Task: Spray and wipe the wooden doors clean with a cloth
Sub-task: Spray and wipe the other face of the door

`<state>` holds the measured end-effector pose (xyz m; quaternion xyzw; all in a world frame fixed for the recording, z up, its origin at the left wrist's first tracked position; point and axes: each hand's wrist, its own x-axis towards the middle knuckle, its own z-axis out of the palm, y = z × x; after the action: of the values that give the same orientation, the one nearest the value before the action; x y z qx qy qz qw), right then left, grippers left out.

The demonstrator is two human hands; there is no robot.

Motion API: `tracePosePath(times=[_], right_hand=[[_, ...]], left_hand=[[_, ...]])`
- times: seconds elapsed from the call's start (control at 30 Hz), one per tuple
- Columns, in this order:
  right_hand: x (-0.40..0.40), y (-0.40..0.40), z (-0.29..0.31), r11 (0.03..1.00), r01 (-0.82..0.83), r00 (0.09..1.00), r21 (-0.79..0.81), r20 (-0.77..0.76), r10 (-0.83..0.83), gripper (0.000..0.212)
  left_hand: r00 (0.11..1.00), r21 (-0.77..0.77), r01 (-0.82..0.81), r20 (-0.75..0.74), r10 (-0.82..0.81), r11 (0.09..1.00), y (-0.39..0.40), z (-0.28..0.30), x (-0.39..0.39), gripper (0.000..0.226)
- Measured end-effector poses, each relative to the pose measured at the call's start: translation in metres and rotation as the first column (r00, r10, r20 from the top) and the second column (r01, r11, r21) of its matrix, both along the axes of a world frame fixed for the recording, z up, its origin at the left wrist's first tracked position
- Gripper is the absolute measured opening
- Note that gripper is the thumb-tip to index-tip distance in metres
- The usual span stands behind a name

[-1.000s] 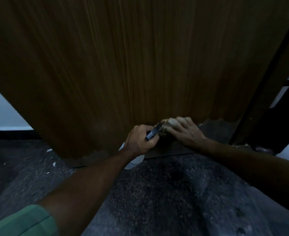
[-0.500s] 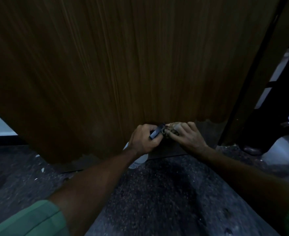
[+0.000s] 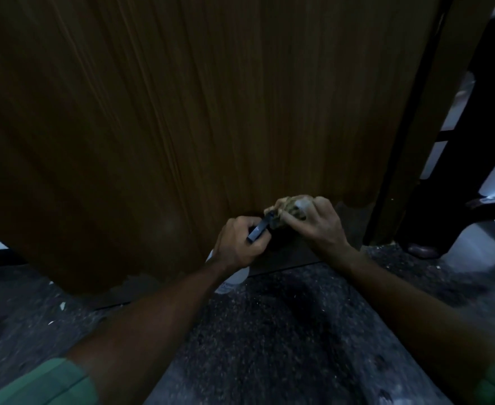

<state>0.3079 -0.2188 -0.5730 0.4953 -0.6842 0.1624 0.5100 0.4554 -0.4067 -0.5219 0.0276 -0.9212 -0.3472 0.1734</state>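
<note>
A left hand (image 3: 239,242) is gripping a white plastic spray bottle (image 3: 232,277) while the right hand (image 3: 317,222) is pressing a bunched tan cloth (image 3: 287,209), fingers curled round it, against the dark brown wooden door (image 3: 211,112).

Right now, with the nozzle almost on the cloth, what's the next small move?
Probably squeeze the trigger: the left hand holds the spray bottle aimed at the cloth bunched in the right hand, low against the wooden door.

Dim room: speckled dark floor (image 3: 269,346) (littered), dark furniture (image 3: 459,176) at right.
</note>
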Motion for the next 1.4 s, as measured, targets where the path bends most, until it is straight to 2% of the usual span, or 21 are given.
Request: tracePosePath(times=[0.1, 0.17, 0.23, 0.33, 0.4, 0.43, 0.5, 0.57, 0.6, 0.67, 0.73, 0.83, 0.9, 1.0, 1.13, 1.2, 1.27, 1.33, 1.4], right_hand=[[-0.012, 0.018, -0.040, 0.968, -0.046, 0.998, 0.245, -0.033, 0.056, 0.032], [-0.014, 0.028, -0.046, 0.927, -0.043, 0.998, 0.372, -0.033, 0.059, 0.034], [-0.011, 0.034, -0.042, 0.929, -0.030, 0.998, 0.369, -0.041, 0.049, 0.030], [-0.008, 0.032, -0.026, 0.994, 0.040, 0.998, 0.106, 0.033, -0.044, 0.024], [-0.009, 0.030, -0.021, 0.998, 0.050, 0.998, 0.023, 0.043, -0.051, 0.020], [-0.010, 0.034, -0.026, 0.998, 0.035, 0.999, 0.048, 0.031, -0.037, 0.018], [-0.015, 0.048, -0.046, 0.976, 0.004, 0.999, 0.218, 0.041, -0.013, 0.021], [-0.020, 0.068, -0.064, 0.919, 0.036, 0.993, 0.392, 0.092, -0.078, 0.034], [-0.022, 0.075, -0.065, 0.906, 0.070, 0.985, 0.417, 0.113, -0.128, 0.038], [-0.022, 0.079, -0.057, 0.934, 0.111, 0.976, 0.340, 0.137, -0.166, 0.035], [-0.021, 0.075, -0.036, 0.970, 0.141, 0.972, 0.198, 0.161, -0.174, 0.028], [-0.029, 0.067, -0.013, 0.985, 0.170, 0.980, -0.002, 0.108, -0.169, 0.018], [-0.035, 0.069, -0.023, 0.986, 0.161, 0.984, 0.033, 0.070, -0.163, 0.019], [-0.041, 0.086, -0.051, 0.965, 0.150, 0.984, 0.214, 0.057, -0.166, 0.031], [-0.037, 0.098, -0.053, 0.927, 0.210, 0.956, 0.312, 0.133, -0.262, 0.052], [-0.034, 0.101, -0.047, 0.940, 0.244, 0.935, 0.239, 0.199, -0.294, 0.048], [-0.032, 0.097, -0.030, 0.951, 0.307, 0.898, 0.042, 0.317, -0.304, 0.036], [-0.032, 0.092, -0.016, 0.915, 0.389, 0.860, -0.108, 0.399, -0.319, 0.028], [-0.035, 0.095, -0.016, 0.902, 0.424, 0.853, -0.079, 0.369, -0.369, 0.030]], left_hand=[[1.000, 0.017, -0.001, -0.003, 0.001, 1.000, 0.005, -0.002, -0.003, 0.037], [1.000, 0.027, 0.019, -0.002, -0.019, 0.999, 0.009, -0.004, -0.006, 0.040], [0.999, 0.022, 0.042, 0.003, -0.042, 0.999, 0.014, -0.006, -0.006, 0.042], [0.997, 0.030, 0.073, 0.010, -0.074, 0.997, 0.022, -0.007, -0.009, 0.042], [0.996, 0.038, 0.086, 0.025, -0.087, 0.996, 0.027, -0.004, -0.013, 0.039], [0.994, 0.036, 0.098, 0.035, -0.100, 0.994, 0.029, -0.002, -0.016, 0.038], [0.992, 0.044, 0.115, 0.054, -0.118, 0.992, 0.034, 0.002, -0.024, 0.038], [0.991, 0.033, 0.121, 0.054, -0.123, 0.992, 0.040, 0.008, -0.033, 0.037], [0.990, 0.009, 0.129, 0.057, -0.129, 0.992, 0.044, 0.011, -0.038, 0.036], [0.984, -0.049, 0.156, 0.097, -0.150, 0.987, 0.053, 0.015, -0.046, 0.031], [0.981, -0.060, 0.165, 0.118, -0.157, 0.984, 0.059, 0.016, -0.053, 0.031], [0.986, -0.037, 0.135, 0.103, -0.131, 0.990, 0.066, 0.013, -0.061, 0.032], [0.987, -0.006, 0.124, 0.101, -0.123, 0.992, 0.072, 0.008, -0.063, 0.033], [0.987, 0.029, 0.131, 0.093, -0.133, 0.991, 0.078, 0.004, -0.064, 0.033], [0.988, 0.048, 0.122, 0.087, -0.126, 0.991, 0.082, -0.004, -0.062, 0.033], [0.987, 0.048, 0.134, 0.088, -0.138, 0.990, 0.086, -0.004, -0.060, 0.035], [0.985, 0.042, 0.139, 0.098, -0.142, 0.989, 0.085, -0.004, -0.061, 0.039], [0.988, 0.036, 0.125, 0.089, -0.127, 0.992, 0.082, -0.004, -0.062, 0.040], [0.988, 0.028, 0.119, 0.093, -0.121, 0.992, 0.081, -0.005, -0.063, 0.038]])
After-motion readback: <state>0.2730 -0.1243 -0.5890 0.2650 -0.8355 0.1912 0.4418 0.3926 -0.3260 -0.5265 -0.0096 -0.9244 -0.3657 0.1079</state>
